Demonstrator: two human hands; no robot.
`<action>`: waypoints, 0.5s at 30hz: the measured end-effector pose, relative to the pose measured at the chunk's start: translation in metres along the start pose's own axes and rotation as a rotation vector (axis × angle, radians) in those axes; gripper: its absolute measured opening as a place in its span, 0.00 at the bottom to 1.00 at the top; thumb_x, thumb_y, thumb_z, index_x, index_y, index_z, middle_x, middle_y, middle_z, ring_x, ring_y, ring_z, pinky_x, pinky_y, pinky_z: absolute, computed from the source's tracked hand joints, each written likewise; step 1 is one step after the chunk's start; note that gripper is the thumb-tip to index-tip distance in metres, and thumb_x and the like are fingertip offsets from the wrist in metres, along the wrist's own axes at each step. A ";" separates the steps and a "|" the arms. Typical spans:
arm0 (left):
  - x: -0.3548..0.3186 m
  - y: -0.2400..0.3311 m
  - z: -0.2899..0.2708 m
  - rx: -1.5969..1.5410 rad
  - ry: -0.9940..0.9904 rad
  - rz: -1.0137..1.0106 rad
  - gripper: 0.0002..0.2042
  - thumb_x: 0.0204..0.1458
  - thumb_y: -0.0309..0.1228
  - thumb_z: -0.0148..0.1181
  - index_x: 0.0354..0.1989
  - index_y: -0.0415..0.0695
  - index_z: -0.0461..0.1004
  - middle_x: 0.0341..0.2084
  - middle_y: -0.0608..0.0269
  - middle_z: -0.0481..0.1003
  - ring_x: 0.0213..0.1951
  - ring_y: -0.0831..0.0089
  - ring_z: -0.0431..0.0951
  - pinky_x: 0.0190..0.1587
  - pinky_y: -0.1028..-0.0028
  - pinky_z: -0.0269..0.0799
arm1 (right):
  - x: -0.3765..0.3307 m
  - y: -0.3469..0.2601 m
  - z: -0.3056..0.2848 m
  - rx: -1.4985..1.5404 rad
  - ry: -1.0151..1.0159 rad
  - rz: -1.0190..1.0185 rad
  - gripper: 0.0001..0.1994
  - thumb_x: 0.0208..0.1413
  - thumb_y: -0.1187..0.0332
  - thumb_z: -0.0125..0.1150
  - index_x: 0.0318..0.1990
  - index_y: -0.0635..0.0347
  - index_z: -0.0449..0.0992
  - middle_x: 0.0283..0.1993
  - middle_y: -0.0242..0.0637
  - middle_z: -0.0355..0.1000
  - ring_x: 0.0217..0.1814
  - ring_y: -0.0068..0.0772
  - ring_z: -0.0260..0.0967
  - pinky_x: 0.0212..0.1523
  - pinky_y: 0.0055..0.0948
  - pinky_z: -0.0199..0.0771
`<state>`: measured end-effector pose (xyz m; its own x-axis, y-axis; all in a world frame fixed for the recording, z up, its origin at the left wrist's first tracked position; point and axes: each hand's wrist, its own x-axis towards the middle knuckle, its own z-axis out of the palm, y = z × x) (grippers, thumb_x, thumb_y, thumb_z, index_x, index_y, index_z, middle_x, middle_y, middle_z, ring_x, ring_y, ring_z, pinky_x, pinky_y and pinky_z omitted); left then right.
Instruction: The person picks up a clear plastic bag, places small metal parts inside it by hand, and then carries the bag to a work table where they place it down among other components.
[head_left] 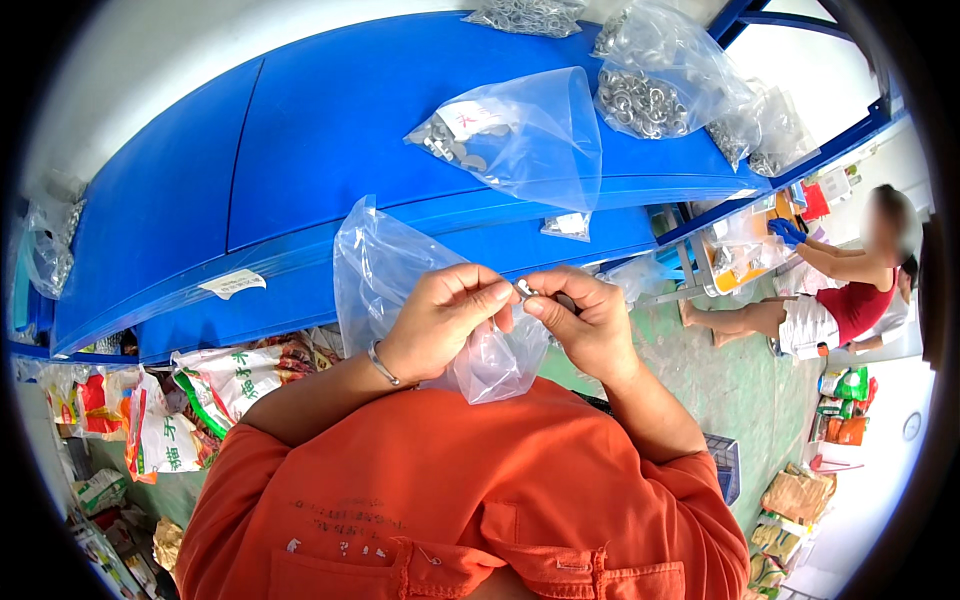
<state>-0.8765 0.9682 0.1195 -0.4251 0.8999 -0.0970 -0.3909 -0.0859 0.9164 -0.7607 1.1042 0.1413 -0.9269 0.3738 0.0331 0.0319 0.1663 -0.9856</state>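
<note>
Metal piece (pixel 525 289) is pinched by the left hand (pixel 450 318) and the right hand (pixel 590 322), both almost closed, and a clear plastic bag (pixel 385 275) is seen beneath

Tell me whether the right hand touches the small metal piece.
Touching. The head view shows the right hand pinching the small metal piece.

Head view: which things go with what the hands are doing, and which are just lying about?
Probably in use:
- small metal piece, pinched in the right hand
- clear plastic bag, by the left hand

Seemingly lying about:
- bag of metal rings on the blue shelf
- printed sacks, lower left
</note>
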 end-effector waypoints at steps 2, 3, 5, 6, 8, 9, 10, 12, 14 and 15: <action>0.001 0.001 0.006 -0.032 0.049 0.053 0.09 0.53 0.33 0.51 0.32 0.39 0.71 0.21 0.67 0.72 0.23 0.86 0.66 0.24 0.87 0.59 | 0.000 0.000 0.000 0.025 0.018 0.027 0.06 0.50 0.74 0.56 0.35 0.65 0.73 0.27 0.30 0.69 0.26 0.15 0.62 0.27 0.15 0.64; 0.002 0.001 0.008 -0.046 0.073 0.080 0.08 0.53 0.32 0.51 0.32 0.39 0.71 0.22 0.67 0.71 0.23 0.86 0.66 0.24 0.87 0.60 | 0.000 0.000 -0.001 0.072 -0.023 0.074 0.06 0.51 0.72 0.55 0.34 0.65 0.73 0.25 0.30 0.68 0.24 0.15 0.61 0.25 0.15 0.62; 0.001 0.003 0.005 -0.007 0.044 0.021 0.07 0.52 0.31 0.52 0.31 0.39 0.70 0.22 0.67 0.71 0.24 0.85 0.67 0.24 0.86 0.60 | 0.000 -0.001 -0.005 0.167 -0.107 0.168 0.08 0.54 0.69 0.53 0.30 0.66 0.73 0.21 0.28 0.66 0.19 0.14 0.57 0.19 0.15 0.57; 0.000 0.003 0.004 0.012 0.030 -0.006 0.07 0.52 0.31 0.52 0.31 0.39 0.70 0.22 0.67 0.71 0.25 0.85 0.68 0.24 0.86 0.60 | 0.000 0.000 -0.006 0.222 -0.125 0.193 0.10 0.54 0.67 0.52 0.29 0.65 0.73 0.20 0.28 0.65 0.18 0.14 0.55 0.18 0.15 0.55; 0.001 0.000 0.001 0.014 0.036 -0.005 0.07 0.52 0.31 0.52 0.30 0.39 0.70 0.22 0.67 0.71 0.25 0.85 0.67 0.24 0.86 0.60 | 0.000 0.003 -0.008 0.333 -0.163 0.245 0.13 0.56 0.64 0.49 0.26 0.64 0.72 0.19 0.27 0.63 0.15 0.14 0.51 0.15 0.15 0.49; 0.001 -0.002 0.000 0.014 0.039 -0.006 0.07 0.52 0.31 0.52 0.30 0.39 0.69 0.22 0.67 0.71 0.25 0.86 0.67 0.24 0.86 0.60 | 0.000 0.005 -0.007 0.377 -0.150 0.253 0.14 0.57 0.63 0.48 0.28 0.65 0.72 0.20 0.29 0.65 0.14 0.14 0.50 0.14 0.15 0.48; 0.002 -0.002 0.000 0.010 0.038 0.005 0.07 0.52 0.32 0.52 0.30 0.39 0.69 0.22 0.68 0.71 0.24 0.86 0.67 0.24 0.86 0.60 | 0.000 0.008 -0.005 0.421 -0.138 0.260 0.14 0.57 0.63 0.46 0.29 0.65 0.72 0.21 0.31 0.66 0.13 0.15 0.49 0.13 0.16 0.48; 0.002 -0.001 0.002 0.003 0.037 0.028 0.08 0.52 0.32 0.52 0.30 0.40 0.69 0.21 0.68 0.71 0.23 0.87 0.67 0.23 0.86 0.59 | 0.001 0.008 -0.002 0.466 -0.114 0.269 0.15 0.57 0.62 0.46 0.29 0.66 0.72 0.22 0.33 0.66 0.12 0.15 0.48 0.13 0.16 0.46; 0.002 -0.003 -0.001 0.017 0.050 0.002 0.08 0.52 0.32 0.52 0.30 0.40 0.69 0.21 0.68 0.71 0.23 0.87 0.66 0.22 0.86 0.59 | 0.002 0.005 0.000 0.470 -0.094 0.272 0.13 0.56 0.63 0.48 0.27 0.64 0.70 0.20 0.31 0.64 0.12 0.15 0.48 0.12 0.16 0.45; 0.003 -0.001 -0.003 0.032 0.055 0.003 0.08 0.52 0.32 0.52 0.30 0.40 0.69 0.21 0.68 0.71 0.23 0.87 0.66 0.22 0.86 0.59 | 0.005 0.002 -0.001 0.561 -0.052 0.302 0.12 0.55 0.64 0.49 0.27 0.65 0.70 0.20 0.32 0.65 0.12 0.16 0.48 0.12 0.16 0.45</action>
<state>-0.8797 0.9703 0.1174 -0.4712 0.8746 -0.1143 -0.3632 -0.0743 0.9288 -0.7648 1.1075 0.1397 -0.9251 0.2821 -0.2542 0.1074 -0.4478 -0.8877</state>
